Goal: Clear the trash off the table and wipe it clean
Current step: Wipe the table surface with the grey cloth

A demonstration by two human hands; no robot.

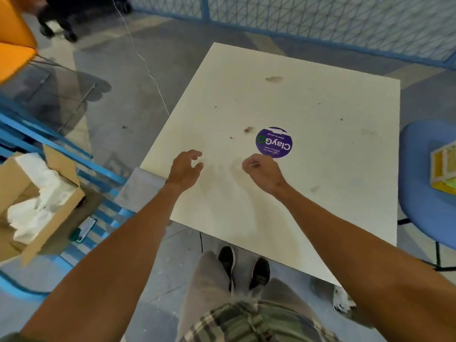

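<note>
Nearest, both bare forearms reach over the white tabletop [320,169]. Just short of the purple sticker [274,142], the right hand [261,172] curls tight, pinching a thin pale sliver [255,164]. Left of the sticker, the left hand [187,166] hovers loosely spread, holding nothing. Crumbs [248,130] lie just left of the sticker, a brown smear [274,79] well beyond it.

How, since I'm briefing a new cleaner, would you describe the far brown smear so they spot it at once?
Start at the white square table. Look past its round purple sticker towards the far edge: the brown smear lies there, a wide pale-brown blotch, where its neighbours are tiny dark specks.
</note>
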